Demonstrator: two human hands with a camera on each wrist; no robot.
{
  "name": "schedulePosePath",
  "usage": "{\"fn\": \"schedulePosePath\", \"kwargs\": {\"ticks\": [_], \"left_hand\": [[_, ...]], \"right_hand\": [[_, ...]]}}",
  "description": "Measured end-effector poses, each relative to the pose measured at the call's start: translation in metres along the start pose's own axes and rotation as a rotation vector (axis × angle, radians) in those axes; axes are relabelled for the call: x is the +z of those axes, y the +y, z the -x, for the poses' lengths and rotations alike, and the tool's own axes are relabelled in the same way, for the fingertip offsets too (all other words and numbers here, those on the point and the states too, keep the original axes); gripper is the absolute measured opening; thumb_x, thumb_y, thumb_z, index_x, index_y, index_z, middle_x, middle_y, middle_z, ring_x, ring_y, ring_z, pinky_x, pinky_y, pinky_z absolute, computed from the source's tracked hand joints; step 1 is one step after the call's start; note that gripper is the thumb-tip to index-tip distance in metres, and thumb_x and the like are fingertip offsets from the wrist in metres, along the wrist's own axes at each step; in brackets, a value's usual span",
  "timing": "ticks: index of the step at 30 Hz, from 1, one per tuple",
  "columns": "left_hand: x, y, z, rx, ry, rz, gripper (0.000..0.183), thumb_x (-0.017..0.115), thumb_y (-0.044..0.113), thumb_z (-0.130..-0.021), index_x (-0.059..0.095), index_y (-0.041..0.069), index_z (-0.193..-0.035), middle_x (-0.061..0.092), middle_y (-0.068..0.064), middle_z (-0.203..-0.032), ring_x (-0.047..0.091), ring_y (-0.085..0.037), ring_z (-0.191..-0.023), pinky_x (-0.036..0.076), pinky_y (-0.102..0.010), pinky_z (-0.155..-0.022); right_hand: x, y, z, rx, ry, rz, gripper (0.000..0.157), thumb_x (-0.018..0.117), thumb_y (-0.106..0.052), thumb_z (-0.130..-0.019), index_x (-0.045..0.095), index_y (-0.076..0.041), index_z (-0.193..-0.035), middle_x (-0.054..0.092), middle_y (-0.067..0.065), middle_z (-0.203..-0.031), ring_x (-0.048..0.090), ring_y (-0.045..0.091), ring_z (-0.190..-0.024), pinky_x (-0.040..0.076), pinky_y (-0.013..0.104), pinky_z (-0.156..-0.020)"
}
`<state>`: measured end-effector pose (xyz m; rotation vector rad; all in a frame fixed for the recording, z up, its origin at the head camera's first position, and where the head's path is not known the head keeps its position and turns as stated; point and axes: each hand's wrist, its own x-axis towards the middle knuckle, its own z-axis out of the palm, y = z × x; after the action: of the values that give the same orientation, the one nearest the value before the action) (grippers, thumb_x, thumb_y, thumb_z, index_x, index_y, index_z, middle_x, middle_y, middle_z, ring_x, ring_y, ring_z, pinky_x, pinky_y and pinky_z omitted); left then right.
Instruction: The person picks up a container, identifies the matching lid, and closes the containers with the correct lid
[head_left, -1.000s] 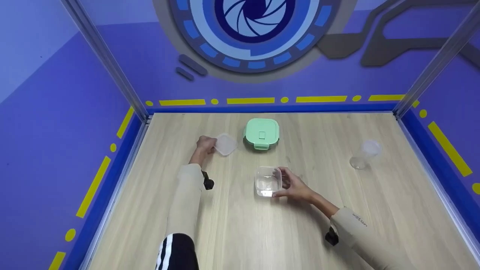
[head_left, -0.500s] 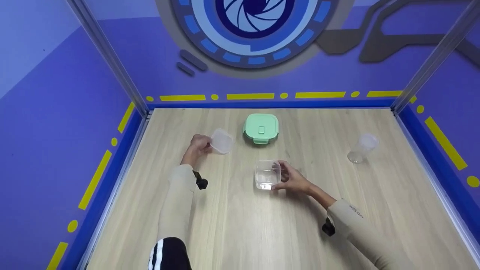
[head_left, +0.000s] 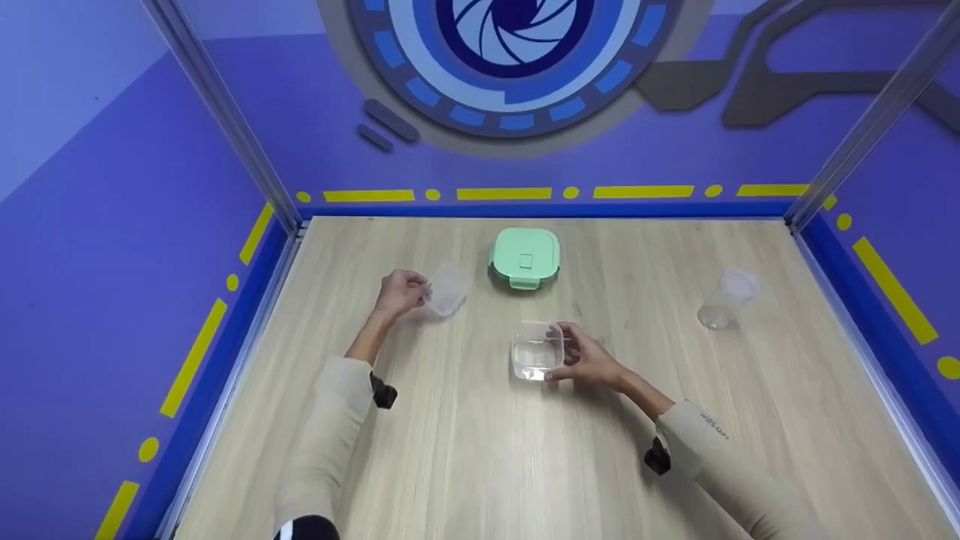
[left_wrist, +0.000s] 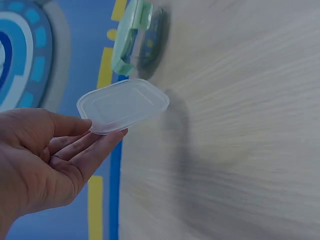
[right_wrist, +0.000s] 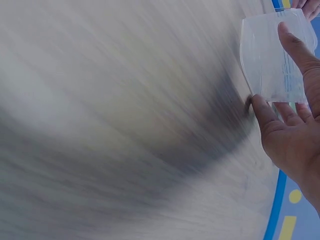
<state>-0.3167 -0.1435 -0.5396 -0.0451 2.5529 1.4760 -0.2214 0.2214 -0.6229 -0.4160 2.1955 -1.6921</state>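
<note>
My left hand (head_left: 401,291) pinches one corner of a translucent square lid (head_left: 448,289) between thumb and fingers. In the left wrist view the lid (left_wrist: 125,105) hangs tilted above the table, and its shadow falls on the wood. A clear square plastic food container (head_left: 536,352) stands with its open top up, to the right of the lid and nearer the front. My right hand (head_left: 589,360) grips it from its right side. The right wrist view shows the thumb along one wall of the container (right_wrist: 267,57) and the fingers at another side.
Behind the container stands a lunch box with a mint-green clip lid (head_left: 526,251). On the right side is a clear cup (head_left: 716,316) with a whitish top. Blue panels enclose the wooden table (head_left: 480,450) at the back and sides.
My left hand has turned the lid to a steeper tilt, while the left forearm swung to the left. The right hand and the container stay in place.
</note>
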Motion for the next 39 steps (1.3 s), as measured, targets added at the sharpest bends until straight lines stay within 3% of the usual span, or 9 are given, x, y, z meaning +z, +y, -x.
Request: {"fn": "schedulePosePath", "kwargs": {"ticks": [4, 9, 19, 27, 33, 39], "left_hand": [[0.007, 0.008, 0.022, 0.092, -0.033, -0.003, 0.022, 0.058, 0.000, -0.100, 0.069, -0.011, -0.114, 0.074, -0.026, -0.110, 0.074, -0.032, -0.100, 0.063, -0.029, -0.081], [0.022, 0.017, 0.041, 0.164, -0.068, -0.014, 0.018, 0.061, 0.001, -0.098, 0.072, -0.009, -0.109, 0.076, -0.022, -0.102, 0.075, -0.028, -0.093, 0.063, -0.030, -0.078], [0.051, 0.026, 0.048, 0.377, -0.022, -0.157, 0.014, 0.061, -0.002, -0.096, 0.072, -0.008, -0.102, 0.077, -0.020, -0.096, 0.077, -0.028, -0.089, 0.063, -0.039, -0.078], [0.063, 0.032, 0.050, 0.397, -0.046, -0.158, 0.016, 0.061, 0.000, -0.098, 0.072, -0.008, -0.106, 0.077, -0.020, -0.101, 0.077, -0.029, -0.093, 0.063, -0.039, -0.082], [0.074, 0.037, 0.058, 0.418, -0.020, -0.162, 0.015, 0.062, 0.004, -0.099, 0.073, -0.004, -0.105, 0.077, -0.015, -0.099, 0.075, -0.025, -0.094, 0.062, -0.039, -0.084], [0.087, 0.036, 0.065, 0.512, -0.010, -0.244, 0.015, 0.062, 0.007, -0.101, 0.073, -0.002, -0.106, 0.078, -0.014, -0.100, 0.076, -0.023, -0.094, 0.063, -0.034, -0.082]], "right_hand": [[0.001, 0.001, 0.000, 0.009, -0.003, -0.002, 0.095, 0.090, -0.006, -0.073, 0.034, 0.005, -0.148, 0.044, 0.031, -0.151, 0.045, 0.051, -0.141, 0.042, 0.052, -0.115], [0.000, 0.001, 0.000, 0.009, 0.004, -0.016, 0.094, 0.090, -0.005, -0.073, 0.034, 0.005, -0.148, 0.043, 0.032, -0.152, 0.043, 0.052, -0.142, 0.041, 0.053, -0.116], [0.001, 0.000, 0.000, 0.020, 0.005, -0.027, 0.096, 0.090, -0.005, -0.072, 0.033, 0.005, -0.149, 0.042, 0.030, -0.153, 0.042, 0.051, -0.143, 0.040, 0.051, -0.117], [0.001, 0.000, -0.002, 0.021, 0.014, -0.006, 0.096, 0.091, -0.005, -0.073, 0.034, 0.006, -0.149, 0.043, 0.031, -0.151, 0.044, 0.051, -0.142, 0.042, 0.051, -0.116], [0.002, 0.000, -0.006, 0.008, 0.006, -0.034, 0.094, 0.090, -0.002, -0.073, 0.034, 0.007, -0.149, 0.043, 0.032, -0.151, 0.043, 0.051, -0.142, 0.040, 0.052, -0.117], [0.003, -0.001, -0.009, 0.020, 0.007, -0.053, 0.095, 0.090, -0.001, -0.072, 0.035, 0.006, -0.149, 0.042, 0.031, -0.153, 0.042, 0.050, -0.144, 0.040, 0.052, -0.117]]}}
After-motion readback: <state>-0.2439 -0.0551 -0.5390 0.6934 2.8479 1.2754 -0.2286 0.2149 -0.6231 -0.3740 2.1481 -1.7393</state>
